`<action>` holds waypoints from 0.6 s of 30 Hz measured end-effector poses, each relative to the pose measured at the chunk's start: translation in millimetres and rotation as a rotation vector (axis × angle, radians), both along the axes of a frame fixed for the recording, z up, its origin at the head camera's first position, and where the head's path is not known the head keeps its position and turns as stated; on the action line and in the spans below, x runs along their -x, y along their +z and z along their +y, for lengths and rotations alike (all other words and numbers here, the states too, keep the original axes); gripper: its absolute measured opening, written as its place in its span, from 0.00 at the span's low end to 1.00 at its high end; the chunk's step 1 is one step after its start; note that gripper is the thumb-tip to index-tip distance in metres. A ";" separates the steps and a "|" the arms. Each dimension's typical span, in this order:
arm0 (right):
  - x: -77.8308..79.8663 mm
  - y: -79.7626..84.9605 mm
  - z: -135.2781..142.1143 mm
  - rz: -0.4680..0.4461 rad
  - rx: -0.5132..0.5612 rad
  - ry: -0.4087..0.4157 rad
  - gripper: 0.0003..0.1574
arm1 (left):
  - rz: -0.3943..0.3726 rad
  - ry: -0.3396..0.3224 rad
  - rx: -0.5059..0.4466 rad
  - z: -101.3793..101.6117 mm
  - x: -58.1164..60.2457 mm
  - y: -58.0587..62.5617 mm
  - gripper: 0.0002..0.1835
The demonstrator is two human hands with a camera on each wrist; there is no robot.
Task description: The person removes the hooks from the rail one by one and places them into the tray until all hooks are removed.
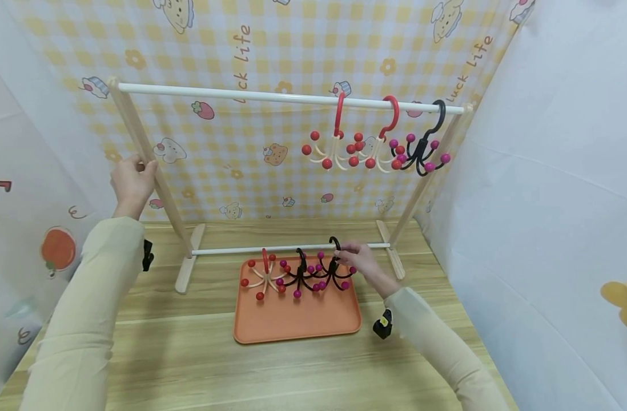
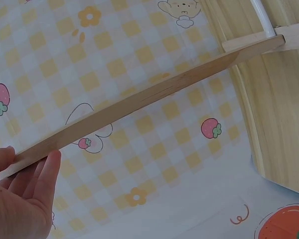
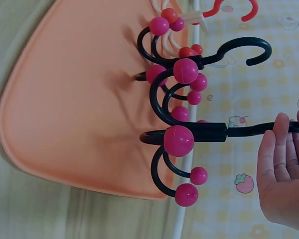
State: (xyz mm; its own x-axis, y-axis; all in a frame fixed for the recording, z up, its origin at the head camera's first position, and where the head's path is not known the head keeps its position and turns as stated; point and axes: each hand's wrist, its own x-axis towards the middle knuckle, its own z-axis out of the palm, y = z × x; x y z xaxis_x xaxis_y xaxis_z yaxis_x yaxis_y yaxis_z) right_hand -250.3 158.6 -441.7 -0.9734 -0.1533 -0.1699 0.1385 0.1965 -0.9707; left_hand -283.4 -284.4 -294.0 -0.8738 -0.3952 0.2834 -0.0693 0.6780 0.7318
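My left hand [image 1: 132, 184] grips the left wooden post [image 2: 139, 105] of a garment rack, thumb on one side and fingers on the other. At the tray's back right corner, my right hand [image 1: 364, 261] holds a black octopus-style hanger [image 3: 204, 132] by its hook. Magenta balls tip its curved arms, and the fingers partly cover the hook. Beside it on the orange tray [image 1: 298, 322] are another black hanger [image 1: 300, 274] with magenta balls and a cream hanger [image 1: 266, 277] with a red hook and red balls.
From the white top rail [image 1: 216, 93] hang two cream hangers with red hooks [image 1: 339, 114] and one black hanger [image 1: 420, 149], all toward the right. A lower white rail [image 1: 226, 250] runs behind the tray. Wooden feet [image 1: 190, 260] stand on the table [image 1: 190, 359].
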 end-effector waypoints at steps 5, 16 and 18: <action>-2.3 -8.5 -3.5 0.059 0.028 -0.031 0.19 | -0.006 -0.001 -0.007 0.2 -1.1 0.5 0.18; 11.8 -45.3 1.7 0.139 0.027 -0.076 0.21 | 0.007 -0.009 -0.007 0.7 -1.3 0.1 0.19; 32.8 -83.3 10.1 0.159 0.031 -0.087 0.24 | 0.011 -0.009 -0.003 0.6 -1.1 0.2 0.19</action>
